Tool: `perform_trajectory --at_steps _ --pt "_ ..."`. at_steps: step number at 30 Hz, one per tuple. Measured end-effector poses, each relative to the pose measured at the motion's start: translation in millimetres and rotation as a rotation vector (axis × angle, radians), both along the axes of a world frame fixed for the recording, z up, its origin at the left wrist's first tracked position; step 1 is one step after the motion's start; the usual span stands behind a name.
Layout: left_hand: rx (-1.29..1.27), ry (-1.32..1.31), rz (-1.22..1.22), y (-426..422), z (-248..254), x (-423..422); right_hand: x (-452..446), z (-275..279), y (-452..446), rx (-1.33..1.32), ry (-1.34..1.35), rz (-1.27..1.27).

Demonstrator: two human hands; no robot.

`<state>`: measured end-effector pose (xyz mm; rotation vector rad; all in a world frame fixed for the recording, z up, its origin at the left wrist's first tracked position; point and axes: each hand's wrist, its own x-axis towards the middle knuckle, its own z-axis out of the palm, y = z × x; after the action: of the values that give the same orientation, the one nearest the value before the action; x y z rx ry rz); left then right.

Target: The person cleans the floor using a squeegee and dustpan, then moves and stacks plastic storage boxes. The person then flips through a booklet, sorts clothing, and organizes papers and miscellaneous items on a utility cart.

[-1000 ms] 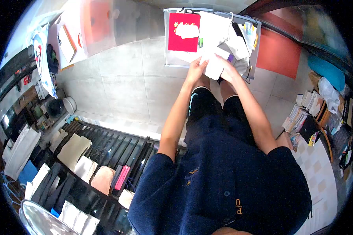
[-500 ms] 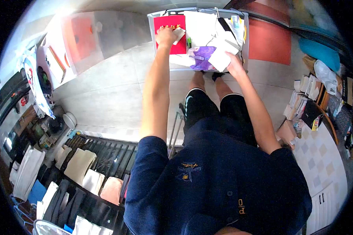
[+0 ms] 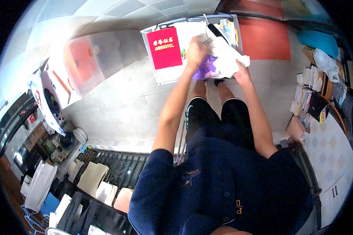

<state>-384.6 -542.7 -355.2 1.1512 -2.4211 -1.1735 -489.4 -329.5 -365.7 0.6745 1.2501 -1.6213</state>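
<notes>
My right hand (image 3: pixel 242 73) is closed on a bundle of white papers (image 3: pixel 226 60) at the right half of a pale table or tray (image 3: pixel 164 79). Blurred by motion, my left hand (image 3: pixel 197 51) is at the left edge of these papers, near a small paper piece; its fingers are too smeared to read. A red booklet with gold lettering (image 3: pixel 165 55) lies flat to the left, nothing on it. Between the booklet and my left hand is a green item (image 3: pixel 182 54). Purple packaging (image 3: pixel 204 69) lies partly under the papers.
Behind the papers lies a black elongated object (image 3: pixel 217 33). A red mat (image 3: pixel 264 39) is on the floor at the right. Stacked books (image 3: pixel 305 92) stand farther right. Folded cloths (image 3: pixel 92 178) lie on a black slatted rack (image 3: pixel 125 169) at lower left.
My left hand has moved right from the red booklet to the papers, and the small paper piece has left the booklet. My right hand still holds papers, now more spread out.
</notes>
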Motion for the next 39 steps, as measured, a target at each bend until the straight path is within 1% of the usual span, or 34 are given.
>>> perform_trajectory --at_steps 1,2,3,5,6,7,9,10,11,12,13,14,15,16,17,19,20,21,23,24,25,26,27,28,29,30,31,32,33,34,35,36,37,39 --pt "-0.029 -0.137 0.076 -57.2 -2.5 -6.0 -9.1 4.9 9.0 -0.054 0.067 0.026" --pt "-0.123 -0.156 0.055 -65.9 -10.8 -9.0 -15.8 8.2 13.3 -0.11 0.129 0.061" --pt "-0.217 -0.18 0.04 -71.6 -14.1 -6.4 -17.4 11.8 12.5 -0.109 0.13 0.061" --pt "-0.264 -0.373 -0.153 -89.6 -17.9 -4.3 -19.7 14.6 16.3 -0.057 0.167 0.067" --pt "-0.314 -0.338 -0.133 -88.4 -20.8 -5.0 -20.7 13.8 17.3 -0.057 0.168 0.067" --pt "-0.158 -0.426 -0.182 -103.7 -19.9 -4.5 -19.4 12.1 17.7 -0.051 0.158 0.082" --pt "-0.039 -0.471 -0.208 -104.5 -17.2 -2.8 -19.7 8.5 19.5 -0.045 0.154 0.092" --pt "-0.046 -0.477 -0.212 -101.2 -13.4 0.6 -17.0 6.5 18.8 -0.081 0.116 0.082" --pt "-0.007 -0.403 -0.083 -97.1 -19.4 8.2 -15.8 6.1 16.3 -0.118 0.08 0.077" --pt "0.039 -0.324 0.044 -93.7 -24.3 14.1 -14.3 17.7 12.7 -0.096 0.123 0.098" --pt "-0.327 -0.098 0.187 -52.8 6.8 10.8 -11.1 13.2 4.3 -0.109 0.122 0.096" --pt "-0.467 0.029 0.069 -28.3 14.1 12.7 -6.7 4.8 0.4 -0.093 0.146 0.104" --pt "-0.354 -0.03 0.066 -23.9 20.6 11.6 -2.3 -0.5 -4.5 -0.07 0.172 0.112" --pt "-0.363 0.155 -0.034 34.2 33.1 10.9 0.3 2.6 -17.7 0.018 0.119 0.269" --pt "-0.202 0.074 -0.15 56.9 42.8 8.0 -0.9 3.2 -25.3 -0.043 0.09 0.329" --pt "-0.152 0.099 -0.192 98.4 70.0 -4.3 1.7 28.3 -41.3 -0.285 -0.016 0.275" --pt "-0.125 0.078 -0.183 106.2 73.7 -5.0 2.6 22.0 -43.5 -0.311 -0.116 0.231" --pt "-0.096 0.068 -0.174 112.5 74.2 -9.9 1.2 26.9 -43.6 -0.311 -0.116 0.231" --pt "-0.151 0.069 -0.154 125.5 75.5 -15.8 5.3 37.4 -38.6 -0.313 -0.019 0.198" --pt "-0.143 0.083 -0.151 130.7 75.9 -19.3 3.1 40.6 -33.7 -0.227 0.143 0.239" --pt "-0.131 0.098 -0.148 135.8 76.6 -20.4 -3.1 35.4 -27.0 -0.228 0.143 0.239" --pt "-0.058 0.112 -0.151 141.0 78.7 -20.3 -11.4 36.5 -21.9 -0.166 0.014 0.228" --pt "-0.056 0.109 -0.158 144.0 79.6 -21.4 -16.7 36.9 -16.3 -0.102 -0.118 0.21" --pt "-0.006 0.168 -0.199 144.0 79.8 -20.7 -19.3 37.4 -12.0 -0.043 -0.144 0.184" --pt "0.047 0.23 -0.245 143.1 79.0 -19.4 -21.9 28.0 -5.4 -0.042 -0.142 0.178" --pt "0.229 0.141 -0.159 129.1 65.9 -18.0 -30.7 8.1 10.2 -0.181 -0.061 0.159" --pt "0.228 0.133 -0.15 129.0 61.9 -16.6 -30.0 -8.7 19.5 -0.323 0.013 0.154" --pt "0.109 0.135 -0.073 110.6 57.9 -20.4 -29.4 -17.0 27.4 -0.309 0.157 0.194" --pt "-0.049 0.062 0.04 89.7 39.6 -21.9 -34.6 -15.8 32.5 -0.301 0.165 0.184" --pt "-0.1 0.003 0.032 84.4 26.7 -17.7 -35.3 -12.5 32.5 -0.276 0.136 0.144" --pt "-0.158 0.076 0.215 34.3 -1.2 -26.9 -39.0 -8.1 41.9 -0.233 0.12 0.087" --pt "-0.109 0.018 0.235 7.7 -26.7 -38.4 -42.0 -7.8 47.3 -0.157 0.182 0.075" --pt "-0.069 -0.058 0.265 -11.3 -37.1 -36.5 -39.1 -11.5 44.5 -0.157 0.182 0.076" --pt "-0.15 -0.291 0.257 -30.5 -29.8 -51.5 -40.5 -16.8 46.6 -0.184 0.187 0.128"
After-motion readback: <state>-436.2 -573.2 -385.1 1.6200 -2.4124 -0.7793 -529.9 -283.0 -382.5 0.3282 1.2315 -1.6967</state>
